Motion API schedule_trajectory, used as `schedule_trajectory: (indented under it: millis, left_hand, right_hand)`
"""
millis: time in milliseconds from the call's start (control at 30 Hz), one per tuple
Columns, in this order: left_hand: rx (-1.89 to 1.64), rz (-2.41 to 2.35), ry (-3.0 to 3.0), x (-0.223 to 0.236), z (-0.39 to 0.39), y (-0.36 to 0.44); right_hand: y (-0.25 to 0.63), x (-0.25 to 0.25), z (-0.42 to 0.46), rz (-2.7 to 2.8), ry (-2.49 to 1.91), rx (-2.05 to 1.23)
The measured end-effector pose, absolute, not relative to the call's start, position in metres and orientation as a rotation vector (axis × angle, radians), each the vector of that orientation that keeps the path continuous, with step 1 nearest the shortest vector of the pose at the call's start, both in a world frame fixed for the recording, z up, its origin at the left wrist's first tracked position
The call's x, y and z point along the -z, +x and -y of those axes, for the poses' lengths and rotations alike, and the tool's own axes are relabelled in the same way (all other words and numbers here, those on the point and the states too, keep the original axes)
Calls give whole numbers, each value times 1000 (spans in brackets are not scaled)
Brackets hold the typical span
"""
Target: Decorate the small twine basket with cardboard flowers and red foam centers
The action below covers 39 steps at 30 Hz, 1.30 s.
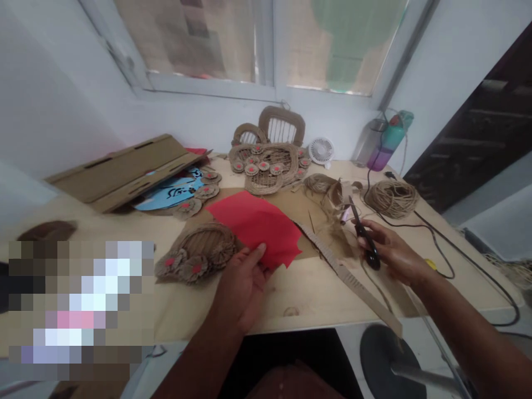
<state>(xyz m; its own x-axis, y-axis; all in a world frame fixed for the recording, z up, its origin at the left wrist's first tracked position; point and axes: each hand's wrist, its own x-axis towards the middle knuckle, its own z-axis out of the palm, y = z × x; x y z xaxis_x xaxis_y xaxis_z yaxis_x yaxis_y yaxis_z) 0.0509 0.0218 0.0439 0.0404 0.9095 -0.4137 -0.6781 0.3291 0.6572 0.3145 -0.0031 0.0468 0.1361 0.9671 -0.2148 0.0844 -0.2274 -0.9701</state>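
Note:
Between the thumb and fingers of my left hand [245, 282] is a sheet of red paper [257, 224] with a jagged, cut lower right edge. My right hand [393, 252] is closed around the black handles of a pair of scissors [369, 246], whose blades point up and away from me, apart from the paper. Left of the red paper lies a twine-wrapped piece [199, 249] decorated with pleated cardboard flowers that have red centres. A long corrugated cardboard strip [349, 280] runs diagonally between my hands, over the table's front edge.
Twine-wound frames with flowers [270, 155] lean by the window, beside a small white fan [321, 151]. Flat cardboard [124, 166] and blue paper [170, 191] lie left. A twine roll [393, 197], a bottle [386, 141] and black cables [440, 221] occupy the right. A blurred patch covers the lower left.

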Motion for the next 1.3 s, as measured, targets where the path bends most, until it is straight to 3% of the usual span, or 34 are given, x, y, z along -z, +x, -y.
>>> schedule_trajectory:
  millis: [367, 667, 900, 1300]
  left_hand:
    - [-1032, -793, 233, -28, -26, 101]
    - [-1024, -721, 285, -22, -66, 164]
    - [-1145, -785, 235, -20, -53, 126]
    - [-1214, -847, 78, -46, -24, 79]
  right_hand:
    - [315, -52, 29, 827, -1353, -1529]
    - [325, -57, 61, 670, -1339, -1528]
    - [314, -62, 88, 557, -1155, -1606]
    - [213, -32, 91, 801, -1077, -1523]
